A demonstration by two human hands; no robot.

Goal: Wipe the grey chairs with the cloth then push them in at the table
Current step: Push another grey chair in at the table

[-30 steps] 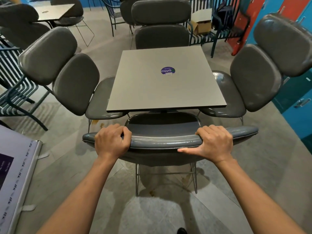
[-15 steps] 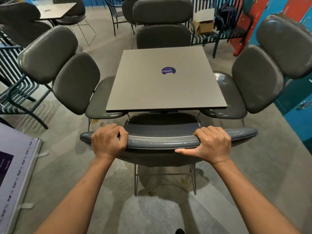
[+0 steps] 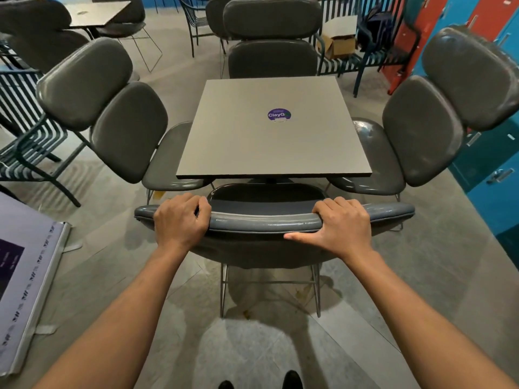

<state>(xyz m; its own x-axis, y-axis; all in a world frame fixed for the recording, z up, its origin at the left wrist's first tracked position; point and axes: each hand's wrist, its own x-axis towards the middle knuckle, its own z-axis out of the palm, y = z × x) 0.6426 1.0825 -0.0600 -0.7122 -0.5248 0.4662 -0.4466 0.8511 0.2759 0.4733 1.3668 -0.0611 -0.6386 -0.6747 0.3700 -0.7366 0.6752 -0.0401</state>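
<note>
A grey padded chair stands right in front of me with its seat partly under the near edge of the square grey table. My left hand grips the top of its backrest on the left. My right hand grips the same backrest on the right, thumb underneath. Three more grey chairs surround the table: one at the left, one at the right, one at the far side. No cloth is in view.
A purple round sticker sits on the tabletop. A white printed board lies on the floor at my left. Blue lockers stand at the right. Green slatted metal chairs stand at the left, a cardboard box behind.
Both hands keep their grip on the backrest. The chair and hands have slid slightly to the left and a little nearer the table; my shoes have come into view at the bottom.
</note>
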